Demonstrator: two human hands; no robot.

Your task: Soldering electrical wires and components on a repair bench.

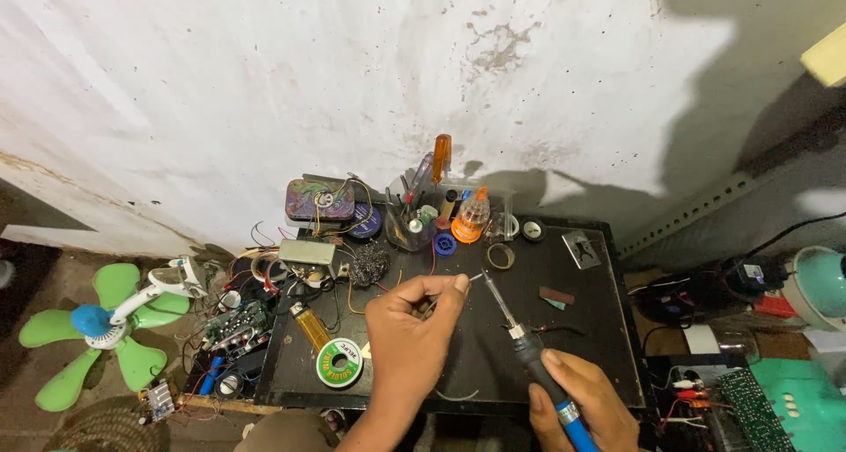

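Soldering at frame centre: right hand (586, 399) wrapped around blue-handled soldering iron (529, 346), left hand (410, 329) pinching thin solder wire (473, 277) (barely visible) near the tip; keep both steady over black tabletop (582, 329).

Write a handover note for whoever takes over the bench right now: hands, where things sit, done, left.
Right hand: grips the blue-handled soldering iron, tip pointed up-left toward the left hand.
Left hand: fingertips pinch something small and thin; too small to identify.
Both are over the black work board. Green solder reel and yellow lighter lie left of the left hand; steel-wool ball and tool cup sit at the back.
Done: iron and piece in hand.
Left: tip is not yet on the piece.
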